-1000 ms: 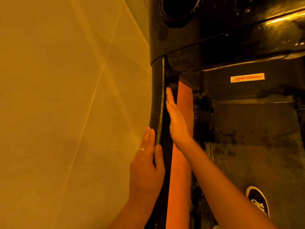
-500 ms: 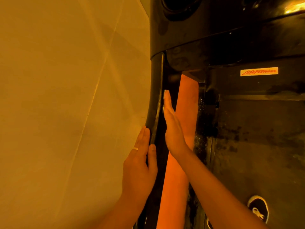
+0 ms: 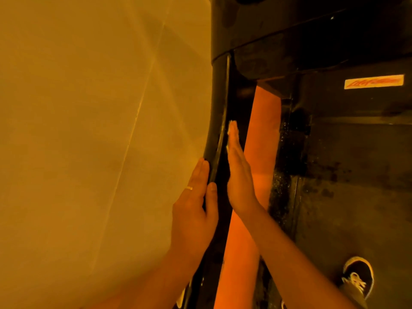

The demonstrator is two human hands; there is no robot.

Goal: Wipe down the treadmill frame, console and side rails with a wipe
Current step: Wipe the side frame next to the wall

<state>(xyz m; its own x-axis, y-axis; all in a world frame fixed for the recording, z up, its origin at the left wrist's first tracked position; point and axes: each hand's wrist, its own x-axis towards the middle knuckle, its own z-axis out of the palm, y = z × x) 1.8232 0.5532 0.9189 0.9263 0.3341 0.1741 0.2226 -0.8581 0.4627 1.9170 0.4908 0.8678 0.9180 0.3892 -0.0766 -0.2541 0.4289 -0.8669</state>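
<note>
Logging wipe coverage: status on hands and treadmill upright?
Left hand flat on outer side of upright. Right hand flat on inner side. No wipe visible. Nothing blocking.

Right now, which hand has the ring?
The left hand, wall side of the black upright: a pale band on one finger. The right hand shows none.

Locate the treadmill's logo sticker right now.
Head view, upper right: the logo sticker sits on the dark treadmill panel, just below the glossy black housing, right of the orange strip and far above the shoe.
</note>
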